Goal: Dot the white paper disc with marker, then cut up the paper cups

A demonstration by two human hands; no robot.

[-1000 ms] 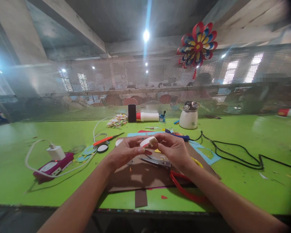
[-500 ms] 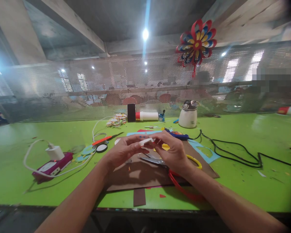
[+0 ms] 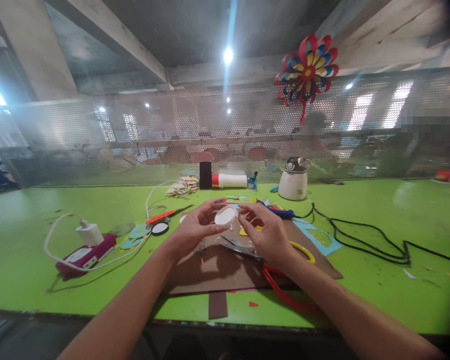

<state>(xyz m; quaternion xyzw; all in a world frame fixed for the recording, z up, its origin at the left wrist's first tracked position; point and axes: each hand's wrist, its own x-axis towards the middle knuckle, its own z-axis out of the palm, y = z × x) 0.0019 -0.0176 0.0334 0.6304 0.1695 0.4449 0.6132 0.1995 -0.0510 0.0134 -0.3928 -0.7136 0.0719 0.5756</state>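
Note:
Between my two hands, above the brown board [image 3: 195,280], is a small round white disc [image 3: 226,216], its flat face tilted toward me. The fingers and thumb of my left hand [image 3: 195,225] curve around its left side. My right hand [image 3: 268,232] pinches its right edge. Under my right hand lie scissors [image 3: 240,248] with one red and one yellow handle, blades pointing left. A yellow scrap [image 3: 244,231] sits behind the blades, partly hidden by my fingers. Light blue paper [image 3: 324,239] with cut-outs lies to the right.
At left, a purple power strip [image 3: 97,256] holds a white charger [image 3: 90,234]. An orange craft knife [image 3: 161,217] lies near a black-rimmed disc [image 3: 160,229]. A blue glue gun [image 3: 281,212] trails a black cord [image 3: 367,254]. Behind stand a white bottle [image 3: 293,184] and a perforated screen [image 3: 142,135].
The white disc has turned from nearly edge-on to showing its round face. My left fingers have lifted and spread around it. The view has shifted slightly.

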